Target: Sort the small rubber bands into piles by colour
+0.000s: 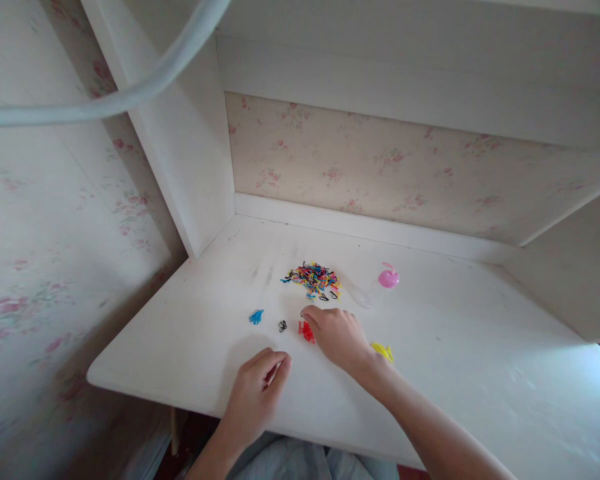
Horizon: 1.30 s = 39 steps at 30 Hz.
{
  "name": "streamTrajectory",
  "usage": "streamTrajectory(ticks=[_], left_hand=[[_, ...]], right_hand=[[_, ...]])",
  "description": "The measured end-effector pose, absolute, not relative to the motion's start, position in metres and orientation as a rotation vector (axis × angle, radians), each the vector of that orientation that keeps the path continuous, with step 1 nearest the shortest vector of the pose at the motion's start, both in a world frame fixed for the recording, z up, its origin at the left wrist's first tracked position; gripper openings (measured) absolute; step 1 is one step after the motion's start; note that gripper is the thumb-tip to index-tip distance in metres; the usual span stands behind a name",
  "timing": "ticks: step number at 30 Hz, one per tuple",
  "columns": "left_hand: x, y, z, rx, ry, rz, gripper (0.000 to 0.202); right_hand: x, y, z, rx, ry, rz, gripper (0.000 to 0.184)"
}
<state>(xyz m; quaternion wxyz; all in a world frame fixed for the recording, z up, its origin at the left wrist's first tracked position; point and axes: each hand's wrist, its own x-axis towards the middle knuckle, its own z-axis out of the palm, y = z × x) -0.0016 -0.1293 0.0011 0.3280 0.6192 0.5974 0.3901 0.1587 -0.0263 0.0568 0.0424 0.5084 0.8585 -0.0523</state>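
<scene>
My right hand (337, 333) reaches over the table with thumb and finger pinched on a small black rubber band (303, 313), only partly visible. Just beside it lies a little heap of red rubber bands (307, 331). Beyond the hand is a mixed, many-coloured pile of rubber bands (314, 277). My left hand (263, 383) rests near the front edge, fingers curled closed, with nothing visible in them. Ahead of it sit a few black rubber bands (283, 326) and a blue bunch of rubber bands (256, 317). Yellow rubber bands (383, 351) lie by my right wrist.
A pink plastic piece (389, 278) and a clear plastic item (361, 297) lie right of the mixed pile. The white table (460, 380) is bordered by a side panel (180, 147) and a back wall with flowered paper. A pale curved tube (170, 73) crosses the upper left.
</scene>
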Motion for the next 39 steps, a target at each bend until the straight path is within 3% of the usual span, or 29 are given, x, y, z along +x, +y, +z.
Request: streamTrajectory(ticks=[9,16,21,27,32,39], left_hand=[[-0.002,-0.129,0.001,1.651,1.614,1.04,0.034],[-0.004,-0.129,0.003,1.653,1.625,1.019,0.035],[-0.002,-0.126,-0.002,1.683,1.666,0.994,0.033],[0.011,-0.115,0.007,1.893,1.701,0.856,0.033],[0.024,-0.084,0.026,2.124,1.744,0.717,0.026],[0.053,-0.014,0.033,2.335,1.895,0.395,0.025]], right_hand=[[0.11,-0.027,0.06,1.252,2.682,-0.169,0.026],[0.132,-0.03,0.07,1.442,2.75,-0.183,0.024],[0.179,-0.059,0.064,1.797,2.828,-0.616,0.033],[0.23,-0.109,0.016,2.1,2.621,-1.258,0.041],[0.242,-0.13,-0.009,2.281,2.563,-1.326,0.042],[0.235,-0.13,-0.001,2.278,2.693,-1.326,0.041]])
